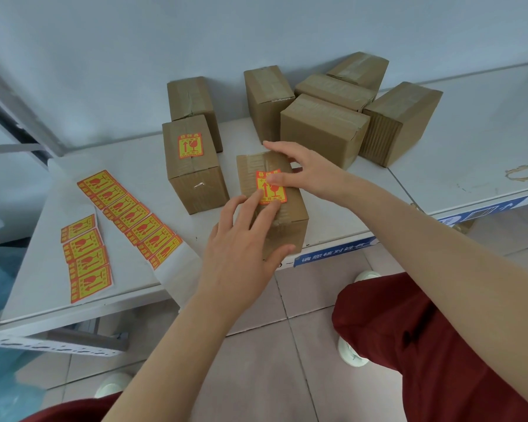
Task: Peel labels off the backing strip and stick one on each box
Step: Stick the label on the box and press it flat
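Label in red and yellow, printed with an arrow and a glass, lies flat on top of the front box, which stands near the front edge of the white table. Our left hand reaches in from below. Its grip is wide, fingers straight, with two fingertips pressing the label's lower left corner and the thumb lying along the box's near edge. Our right hand comes in from the right. Its grip is also wide and holds nothing, with the thumb resting on the label's upper part and the forefinger stretched past the box's far end. Just left of this box stands a labelled box with the same sticker on top. Six plain boxes cluster at the back by the wall. On the table's left part lie a long backing strip and a short backing strip, both carrying unpeeled labels. Below the table we see a tiled floor and our red trousers.
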